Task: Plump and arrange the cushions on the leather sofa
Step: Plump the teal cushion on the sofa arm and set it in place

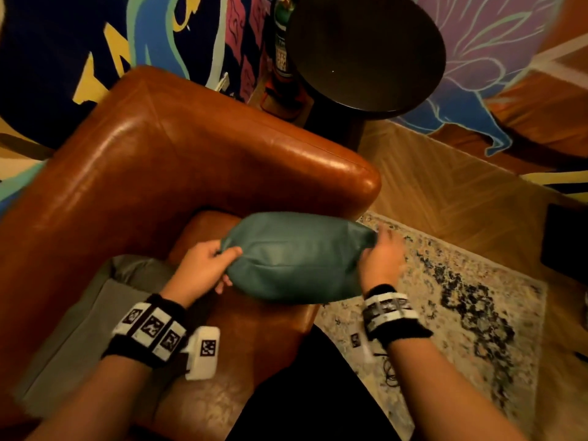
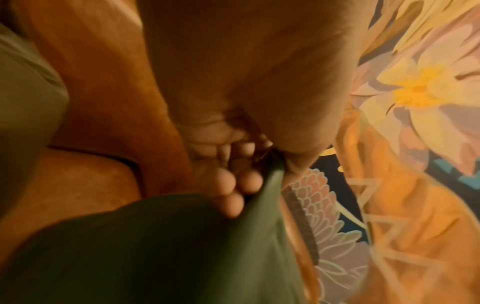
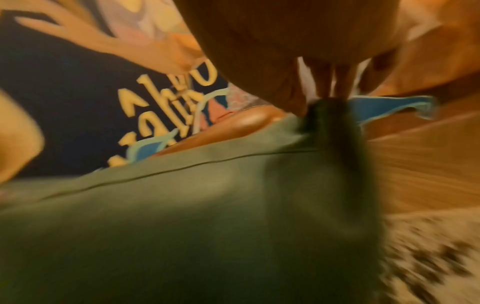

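Green cushion [image 1: 296, 256] held over the front corner of the brown leather sofa [image 1: 165, 173], long side level, one end past the armrest and above the rug [image 1: 445, 297]. Whether its underside touches the seat cannot be told from the head view.

Left hand [image 1: 203, 268] grasps the cushion's left end: thumb on top, fingers curled underneath. The left wrist view shows fingertips [image 2: 226, 183] bunched against a pinched fold of green cover.

Right hand [image 1: 380, 259] grasps the right end, blurred in the head view; the right wrist view shows fingers [image 3: 322, 82] nipping the cushion's corner into a dark tuft, with a seam line running across the cover below.

Grey cushion [image 1: 86, 329] lies on the seat at the left, against the backrest, just beside the left forearm.

Round dark side table [image 1: 366, 52] stands behind the armrest, on wood floor [image 1: 445, 186]. Painted wall [image 1: 95, 33] behind the sofa
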`<state>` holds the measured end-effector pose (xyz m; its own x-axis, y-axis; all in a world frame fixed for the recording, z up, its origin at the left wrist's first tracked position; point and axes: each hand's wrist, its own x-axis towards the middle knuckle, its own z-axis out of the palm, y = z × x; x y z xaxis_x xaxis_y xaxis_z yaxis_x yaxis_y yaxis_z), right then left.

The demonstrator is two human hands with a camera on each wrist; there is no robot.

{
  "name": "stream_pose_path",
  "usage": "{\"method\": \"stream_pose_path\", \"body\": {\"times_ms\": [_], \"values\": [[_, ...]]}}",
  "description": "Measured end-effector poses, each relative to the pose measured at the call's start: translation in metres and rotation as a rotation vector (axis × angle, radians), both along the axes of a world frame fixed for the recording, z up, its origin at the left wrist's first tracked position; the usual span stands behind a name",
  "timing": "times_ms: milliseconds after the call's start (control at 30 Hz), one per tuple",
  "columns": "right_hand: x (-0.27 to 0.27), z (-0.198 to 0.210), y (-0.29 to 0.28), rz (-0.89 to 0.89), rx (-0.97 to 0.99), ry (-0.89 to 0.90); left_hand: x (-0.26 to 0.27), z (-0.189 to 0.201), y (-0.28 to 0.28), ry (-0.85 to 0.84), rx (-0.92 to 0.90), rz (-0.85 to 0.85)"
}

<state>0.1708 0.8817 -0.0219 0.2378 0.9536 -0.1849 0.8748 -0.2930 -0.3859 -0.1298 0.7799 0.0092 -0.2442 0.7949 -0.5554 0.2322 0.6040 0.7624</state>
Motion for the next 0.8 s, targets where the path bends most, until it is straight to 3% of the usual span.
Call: {"method": "stream_pose_path", "body": {"times_ms": [33,67,133,200,233,300,367,533,600,667,733,800], "values": [[-0.029,0.006,-0.012,0.145,0.115,0.058,0.011,0.003,0.0,-0.035,-0.024,-0.029],[-0.062,0.014,-0.028,0.318,0.185,0.232,0.018,0.002,-0.001,-0.031,-0.019,-0.037],[-0.128,0.036,-0.064,0.682,0.092,0.565,0.031,0.003,-0.006,0.099,0.058,-0.067],[-0.157,0.032,-0.079,0.86,0.033,0.55,0.034,0.001,-0.009,0.242,0.135,-0.035],[-0.153,0.018,-0.074,0.86,0.02,0.456,0.031,0.0,-0.01,0.205,0.133,0.062],[-0.12,-0.02,-0.056,0.819,0.043,0.15,0.015,-0.003,-0.013,0.134,0.084,0.191],[-0.073,-0.049,-0.039,0.775,0.026,-0.112,0.0,-0.003,-0.018,0.192,0.064,0.154],[0.027,-0.068,-0.004,0.399,-0.231,-0.322,-0.02,-0.011,-0.025,0.208,0.024,0.133],[0.041,-0.054,0.006,0.021,-0.35,-0.125,-0.021,-0.013,-0.02,0.255,0.016,0.151],[0.039,-0.043,0.009,-0.201,-0.319,0.33,-0.018,-0.007,-0.011,0.331,0.031,0.101],[0.031,-0.036,0.003,-0.206,-0.241,0.542,-0.015,-0.001,-0.004,0.348,0.047,0.09],[0.032,-0.035,-0.005,-0.179,-0.189,0.556,-0.022,-0.002,0.0,0.385,0.054,0.141]]}}
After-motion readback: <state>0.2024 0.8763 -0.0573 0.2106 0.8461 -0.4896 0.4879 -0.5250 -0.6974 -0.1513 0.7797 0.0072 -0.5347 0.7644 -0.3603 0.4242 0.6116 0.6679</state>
